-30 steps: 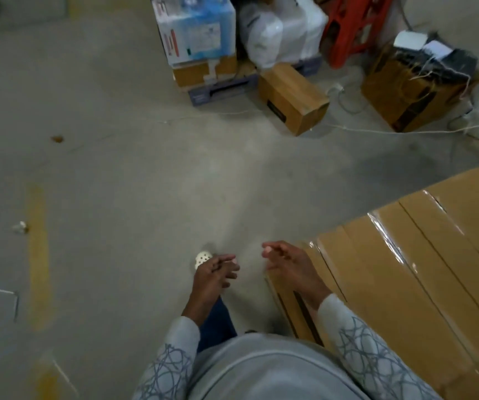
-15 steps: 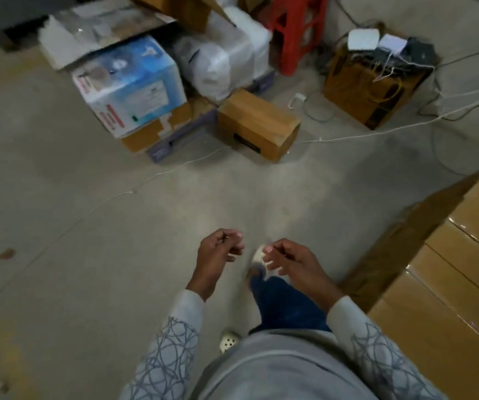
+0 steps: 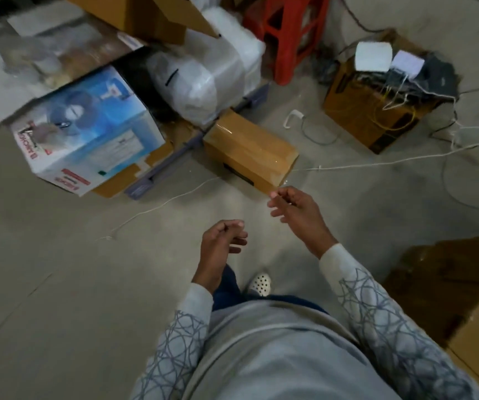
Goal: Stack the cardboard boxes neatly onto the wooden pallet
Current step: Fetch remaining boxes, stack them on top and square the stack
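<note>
Closer to box (image 3: 251, 151) than half second ago; right hand (image 3: 296, 210) reaching out, nearly at its near corner. Left hand (image 3: 221, 241) trails. Both loosely curled, empty. Box on floor, taped, glossy; looks stiff, maybe slippery. Grab short ends, underneath.

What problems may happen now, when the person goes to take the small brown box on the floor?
1. A white cord lies across the floor at the small brown box; a foot may catch on it.
2. Both the left hand and the right hand are empty; the taped top looks smooth, so a grip could slip.
</note>
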Demonstrator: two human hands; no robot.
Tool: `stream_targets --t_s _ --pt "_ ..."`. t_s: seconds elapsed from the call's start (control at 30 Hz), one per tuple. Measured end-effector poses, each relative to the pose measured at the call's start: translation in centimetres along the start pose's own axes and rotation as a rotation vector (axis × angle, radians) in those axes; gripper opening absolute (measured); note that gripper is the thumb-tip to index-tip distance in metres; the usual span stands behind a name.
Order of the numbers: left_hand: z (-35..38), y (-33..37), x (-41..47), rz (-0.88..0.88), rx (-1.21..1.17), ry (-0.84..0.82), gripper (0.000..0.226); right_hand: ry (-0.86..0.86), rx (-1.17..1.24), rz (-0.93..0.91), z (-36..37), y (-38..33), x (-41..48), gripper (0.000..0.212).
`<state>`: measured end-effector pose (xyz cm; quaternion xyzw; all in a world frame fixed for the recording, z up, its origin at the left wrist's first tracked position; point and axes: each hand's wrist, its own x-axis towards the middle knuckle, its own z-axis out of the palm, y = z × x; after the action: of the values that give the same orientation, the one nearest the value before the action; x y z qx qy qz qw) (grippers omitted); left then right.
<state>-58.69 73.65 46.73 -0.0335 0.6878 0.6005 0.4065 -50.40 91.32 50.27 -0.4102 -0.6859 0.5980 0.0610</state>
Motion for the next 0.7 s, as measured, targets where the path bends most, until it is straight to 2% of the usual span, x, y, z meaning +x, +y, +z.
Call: stream_targets --t_s 0.1,0.17,0.27,0.43,0.53,0.63,0.7 --pt "1.5 3.6 6.8 -0.058 -0.014 -0.001 0.017 -0.029 -0.030 -0.023 1.2 -2.2 6.1 0.015" --pt "2.7 5.5 12.0 -0.081 -0.006 -0.019 0.017 -0.100 -0.073 -0.040 2.0 -2.9 10.4 0.008" --pt "4.0 8.4 20.8 -0.105 0.025 -0.065 0.014 -0.171 -0.163 -0.059 2.6 -4.2 18.0 0.007" --pt "5.3 14.8 36.1 -0.183 0.023 -0.032 0.007 -0.049 -0.241 0.036 2.7 -7.0 32.5 0.012" --pt "6.0 17.1 44.8 -0.239 0.057 -0.004 0.017 0.005 -0.224 0.092 3.6 -7.3 41.0 0.012" --pt "7.1 15.8 54.4 -0.305 0.042 0.053 0.015 0.057 -0.196 0.119 5.4 -4.1 50.9 0.013" --pt "8.2 12.8 60.9 -0.372 0.031 0.110 0.010 0.073 -0.216 0.136 7.1 0.3 58.0 0.016"
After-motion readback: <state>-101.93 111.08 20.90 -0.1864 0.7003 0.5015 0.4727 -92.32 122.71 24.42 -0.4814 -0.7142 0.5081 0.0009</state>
